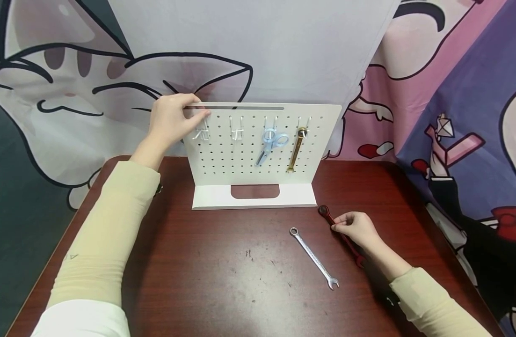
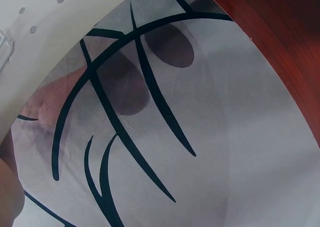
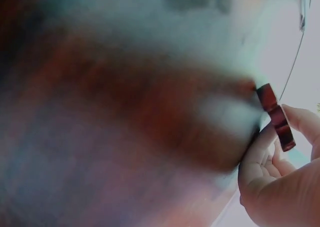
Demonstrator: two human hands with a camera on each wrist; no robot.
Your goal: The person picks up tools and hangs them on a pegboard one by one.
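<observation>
My left hand (image 1: pixel 169 117) grips the top left corner of a white pegboard stand (image 1: pixel 241 164), thumb on the front face. In the left wrist view only a fingertip (image 2: pixel 9 199) shows, beside the board's edge (image 2: pixel 65 37). My right hand (image 1: pixel 359 229) pinches a red wrench (image 1: pixel 351 246) by its shaft, low over the table at the right; the right wrist view shows the wrench (image 3: pixel 278 119) between thumb and fingers. Left of it a silver combination wrench (image 1: pixel 313 255) lies on the table. Light blue scissors (image 1: pixel 268 144) and a gold wrench (image 1: pixel 296 152) hang on the pegboard.
Two more hooks, a left hook (image 1: pixel 203 133) and a second hook (image 1: pixel 237 134), sit on the board with nothing hanging from them. The dark red wooden table (image 1: pixel 224 281) runs back to cartoon-printed curtains (image 1: pixel 430 93) behind and at the right.
</observation>
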